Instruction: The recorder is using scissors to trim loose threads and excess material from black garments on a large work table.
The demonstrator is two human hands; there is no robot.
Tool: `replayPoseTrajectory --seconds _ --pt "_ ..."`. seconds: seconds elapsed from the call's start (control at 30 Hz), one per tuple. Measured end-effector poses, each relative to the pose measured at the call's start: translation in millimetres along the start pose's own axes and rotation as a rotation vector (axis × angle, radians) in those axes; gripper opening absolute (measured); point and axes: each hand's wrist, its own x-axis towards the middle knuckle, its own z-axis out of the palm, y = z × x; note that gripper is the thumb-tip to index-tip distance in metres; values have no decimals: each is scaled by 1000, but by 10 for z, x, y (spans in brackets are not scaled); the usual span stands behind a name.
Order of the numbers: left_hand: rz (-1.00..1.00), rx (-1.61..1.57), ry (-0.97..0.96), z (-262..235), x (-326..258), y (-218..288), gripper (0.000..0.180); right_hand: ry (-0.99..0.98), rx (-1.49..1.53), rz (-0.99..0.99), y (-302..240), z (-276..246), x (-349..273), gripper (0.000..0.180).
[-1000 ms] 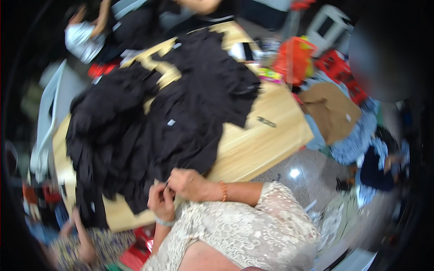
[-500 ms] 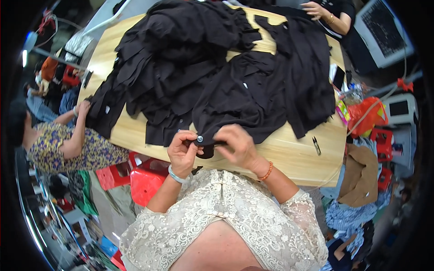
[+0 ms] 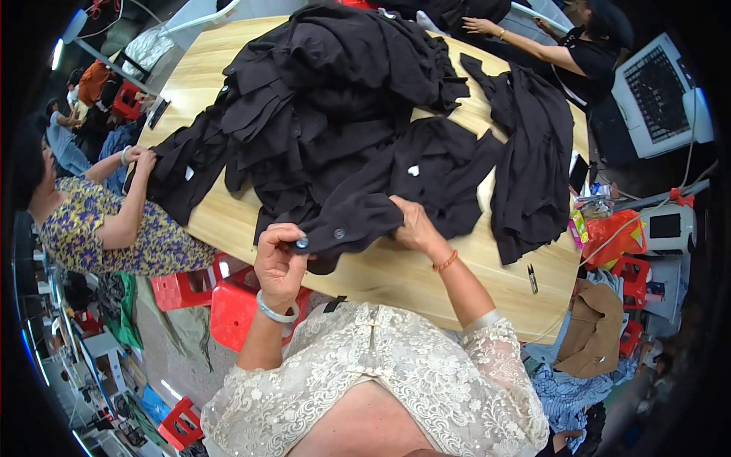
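A black garment is stretched between my two hands over the near edge of the table. My left hand pinches one end of it, where a shiny round button shows at the fingertips. My right hand grips the cloth farther right, fingers closed on its edge. Between the hands a dark round button sits on the fabric. Past them rises a large heap of black garments, and a separate black garment lies to the right.
Thread snips lie on the wooden table, right of my right hand. A co-worker in a floral dress handles black cloth at the left; another person reaches in from the far right. Red stools stand by the left near edge.
My hands have moved apart, and the garment is now spread between them. My right hand, blurred before, now grips the cloth. The view has shifted slightly.
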Motion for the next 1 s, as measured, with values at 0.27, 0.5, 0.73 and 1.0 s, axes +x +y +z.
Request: replayPoseTrajectory --seconds 0.27,0.5,0.73,1.0 --pt "335 723 -415 449 -415 -890 68 -47 623 -91 -1592 79 -102 40" --pt "-779 -651 81 929 -219 -583 49 -4 15 -80 -835 -664 -393 97" --pt "-903 -853 -13 1496 -142 -488 40 -27 419 221 -419 -597 -1038 77" --pt "-1350 -1219 -278 1521 -871 -507 51 -393 -79 401 -665 -903 -1034 90"
